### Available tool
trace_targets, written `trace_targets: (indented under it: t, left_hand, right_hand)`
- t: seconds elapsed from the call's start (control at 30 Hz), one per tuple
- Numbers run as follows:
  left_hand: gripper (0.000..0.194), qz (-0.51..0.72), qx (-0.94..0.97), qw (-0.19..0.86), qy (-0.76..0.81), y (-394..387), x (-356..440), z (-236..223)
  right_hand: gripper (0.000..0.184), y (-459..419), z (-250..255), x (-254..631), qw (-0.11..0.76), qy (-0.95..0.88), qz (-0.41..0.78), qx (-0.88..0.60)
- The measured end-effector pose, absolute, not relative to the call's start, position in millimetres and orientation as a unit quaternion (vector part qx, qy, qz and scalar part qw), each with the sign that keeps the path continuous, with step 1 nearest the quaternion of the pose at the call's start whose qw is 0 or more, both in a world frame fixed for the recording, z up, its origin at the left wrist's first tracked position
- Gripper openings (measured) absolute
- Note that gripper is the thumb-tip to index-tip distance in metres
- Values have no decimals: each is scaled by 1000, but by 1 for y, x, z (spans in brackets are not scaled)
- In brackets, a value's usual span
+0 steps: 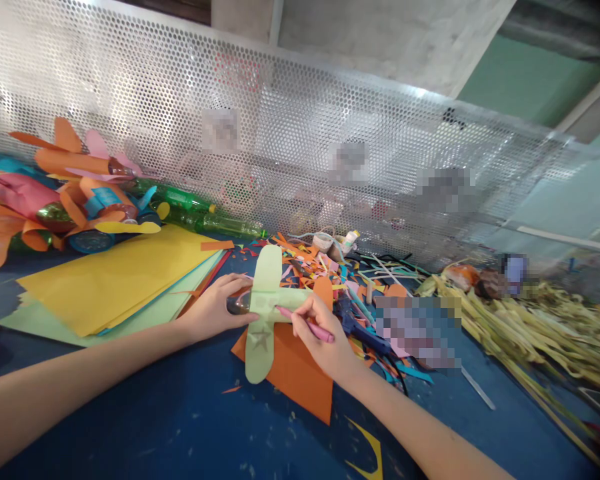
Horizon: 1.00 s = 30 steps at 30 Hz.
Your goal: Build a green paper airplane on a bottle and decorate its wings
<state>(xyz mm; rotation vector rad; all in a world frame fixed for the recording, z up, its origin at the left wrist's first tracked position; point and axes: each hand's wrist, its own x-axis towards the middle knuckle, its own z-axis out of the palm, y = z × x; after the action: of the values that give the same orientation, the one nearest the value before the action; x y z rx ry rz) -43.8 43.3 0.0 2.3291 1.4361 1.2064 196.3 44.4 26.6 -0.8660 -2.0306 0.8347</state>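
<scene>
A toy airplane (264, 347), made of a plastic bottle covered in light green paper, lies before me with its wings spread; a star is drawn on the nearer wing. My left hand (215, 307) wraps round the bare brownish end of the bottle (240, 302). Between the fingers of my right hand (323, 333) is a pink marker (313, 327), its tip at the green paper body, where faint round marks show. Under the airplane rests an orange paper sheet (305, 373).
Colored paper sheets (125, 280) are stacked at left, below finished paper-and-bottle airplanes (80, 193) and green bottles (215, 220). Paper scraps and a blue glue gun (365, 333) lie to the right, near dried husk strips (520, 340). A perforated metal panel (300, 140) borders the table's back.
</scene>
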Motion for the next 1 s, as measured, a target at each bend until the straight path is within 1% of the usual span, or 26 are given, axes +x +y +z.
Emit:
trace_targets:
  t: [0.5,0.6,0.67,0.73,0.8,0.9,1.0]
  left_hand:
    - [50,393,776,79,487,43,-44,0]
    - [49,389,777,78,488,43,-45,0]
    - [48,389,779,78,485,43,-45,1]
    - [47,392,780,81,481,43,-44,1]
    - [47,397,779,84,478,43,-45,1]
    - [49,397,778,84,479,44,-45,1]
    - [49,397,779,80,479,44,-45,0]
  right_hand:
    - [15,43,31,195,385,-793,328,-341]
    - [14,46,34,198,436,-765,345,-325]
    - [13,50,36,201,490,-741,333,-315]
    - [11,55,38,204,515,-735,311,-313]
    - [11,59,37,205,502,-746,309,-309]
    - [16,62,32,206,469,-754,340,-311]
    - [15,62,27,205,466,-742,360,-320]
